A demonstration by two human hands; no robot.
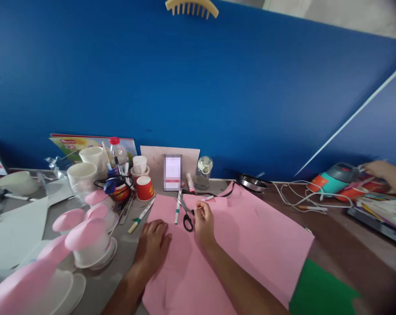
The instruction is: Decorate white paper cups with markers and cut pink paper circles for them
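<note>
Large pink paper [250,236] covers the middle of the table. My left hand [154,239] lies flat with fingers spread at its left edge, holding nothing. Over the paper, my right hand [203,220] has its fingers curled together; whatever they hold, if anything, is too small to name. Just left of that hand lie black-handled scissors [188,222], beside a green-and-white marker [177,212]. Another marker [141,216] rests left of the paper. A phone [173,172] with a lit screen stands upright behind the scissors.
Paper cups with pink tops [86,236] stand at left, with white cups [82,175] behind. A red cup [145,188], glass jar [204,173] and tape roll [253,183] line the back. At right are white cables [292,199], green paper [322,291] and another person's hand.
</note>
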